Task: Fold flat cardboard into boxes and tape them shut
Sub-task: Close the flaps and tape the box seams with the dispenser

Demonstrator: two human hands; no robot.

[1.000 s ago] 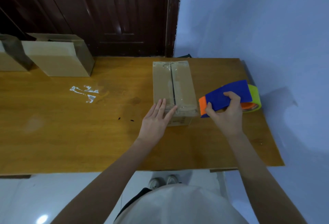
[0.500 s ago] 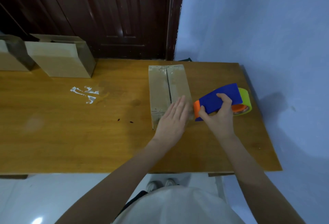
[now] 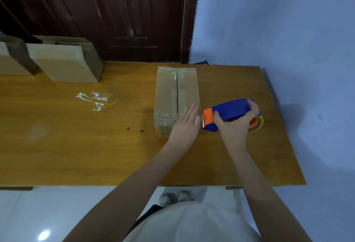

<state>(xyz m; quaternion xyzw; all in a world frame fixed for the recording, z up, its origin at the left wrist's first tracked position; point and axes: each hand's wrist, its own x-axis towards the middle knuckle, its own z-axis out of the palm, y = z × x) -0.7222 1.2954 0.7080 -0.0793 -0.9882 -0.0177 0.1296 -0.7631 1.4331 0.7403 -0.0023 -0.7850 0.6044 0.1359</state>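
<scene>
A closed cardboard box (image 3: pixel 169 95) lies lengthwise on the wooden table (image 3: pixel 76 145), with clear tape along its centre seam. My left hand (image 3: pixel 185 124) lies flat with straight fingers on the box's near right corner. My right hand (image 3: pixel 235 124) grips a blue and orange tape dispenser (image 3: pixel 228 112) with a yellow-green roll, just right of the box. The dispenser's toothed orange end points at the box and sits close to my left fingers.
Two folded cardboard boxes (image 3: pixel 65 63) stand at the table's back left by a dark wooden door (image 3: pixel 123 11). Scraps of clear tape (image 3: pixel 92 98) stick to the tabletop left of the box. A blue wall (image 3: pixel 288 30) borders the table's right edge.
My left hand slid from the box's near middle to its near right corner. The dispenser in my right hand came closer to the box.
</scene>
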